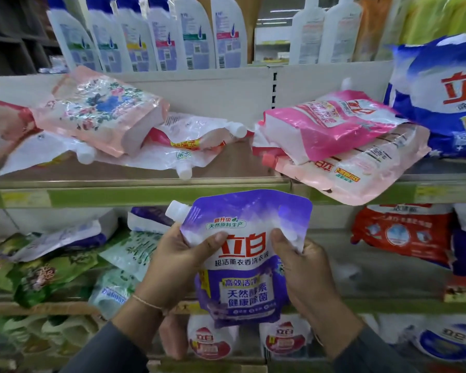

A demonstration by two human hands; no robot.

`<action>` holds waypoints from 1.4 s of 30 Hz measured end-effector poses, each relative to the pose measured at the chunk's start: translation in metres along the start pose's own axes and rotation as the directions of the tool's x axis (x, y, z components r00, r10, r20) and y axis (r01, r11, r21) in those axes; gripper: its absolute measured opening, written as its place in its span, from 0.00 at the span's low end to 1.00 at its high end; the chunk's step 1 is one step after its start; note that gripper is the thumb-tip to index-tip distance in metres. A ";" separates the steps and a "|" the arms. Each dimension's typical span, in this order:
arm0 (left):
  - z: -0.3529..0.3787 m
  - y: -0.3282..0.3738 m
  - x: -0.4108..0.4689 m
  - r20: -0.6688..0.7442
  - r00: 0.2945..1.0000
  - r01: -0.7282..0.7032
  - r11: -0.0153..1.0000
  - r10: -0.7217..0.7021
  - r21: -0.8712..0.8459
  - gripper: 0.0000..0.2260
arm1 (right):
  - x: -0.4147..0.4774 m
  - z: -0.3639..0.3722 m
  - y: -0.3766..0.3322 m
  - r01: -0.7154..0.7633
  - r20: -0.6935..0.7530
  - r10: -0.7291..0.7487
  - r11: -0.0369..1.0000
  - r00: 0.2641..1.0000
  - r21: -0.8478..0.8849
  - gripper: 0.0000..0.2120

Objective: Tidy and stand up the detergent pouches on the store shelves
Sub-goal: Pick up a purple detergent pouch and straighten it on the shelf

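The person has a purple pouch up in front of the shelves, held upright with its spout at the top left. The left hand has its grip closed on the pouch's left edge, thumb across the front. The right hand grips the right edge the same way, thumb pressed into the white band. So the pouch is in the air between both hands, just below the green-edged shelf, resting on nothing.

To my eye this is the step of taking one pouch and squaring it up before setting it back. Its place looks to be the lower shelf, where more purple pouches lie flopped beside a slumped heap of green pouches. The next move calls for a free patch of shelf, the bottom spread flat so the pouch stands, and the label facing out. It looks soft and full, so it may sag or tip if let go too soon.

Much is left. Above, a flowered pink pouch lies across white pouches. To the right, a bright pink pouch lies flat on a pale pink pouch that overhangs the shelf edge.
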State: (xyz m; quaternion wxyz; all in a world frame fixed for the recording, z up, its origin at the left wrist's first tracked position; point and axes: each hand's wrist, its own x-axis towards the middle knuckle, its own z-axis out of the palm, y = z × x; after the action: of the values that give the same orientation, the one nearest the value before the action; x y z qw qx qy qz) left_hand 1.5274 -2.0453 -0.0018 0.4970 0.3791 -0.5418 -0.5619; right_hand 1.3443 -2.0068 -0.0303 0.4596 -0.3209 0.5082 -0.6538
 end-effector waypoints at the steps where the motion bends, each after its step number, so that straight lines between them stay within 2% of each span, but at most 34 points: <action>1: 0.000 -0.001 0.003 0.004 1.000 0.006 1.000 -0.006 0.002 0.15 | 0.003 0.000 0.001 0.004 -0.010 -0.004 1.000 1.000 -0.009 0.08; 18: -0.002 0.002 0.019 0.088 0.994 0.070 0.997 -0.067 -0.028 0.18 | 0.008 0.001 0.005 0.032 -0.056 -0.035 0.998 0.998 -0.053 0.12; 25: 0.001 0.010 0.019 0.089 0.995 0.058 0.995 -0.051 -0.082 0.11 | 0.011 0.004 0.006 0.031 -0.048 -0.032 0.999 0.998 -0.022 0.16; 35: -0.002 0.011 0.021 0.080 0.996 0.057 0.993 -0.049 -0.106 0.16 | 0.013 0.006 0.004 0.044 -0.012 -0.044 0.999 0.999 -0.014 0.16; 42: 0.001 0.013 0.020 0.075 0.996 0.064 0.993 -0.057 -0.097 0.10 | 0.015 0.004 0.004 0.041 -0.017 -0.041 0.999 0.999 -0.036 0.17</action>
State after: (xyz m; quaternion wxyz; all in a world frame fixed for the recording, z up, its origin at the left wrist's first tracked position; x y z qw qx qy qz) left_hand 1.5242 -2.0634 0.0134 0.4782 0.3498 -0.5191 -0.6160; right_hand 1.3437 -2.0223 -0.0336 0.4360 -0.3336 0.5170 -0.6568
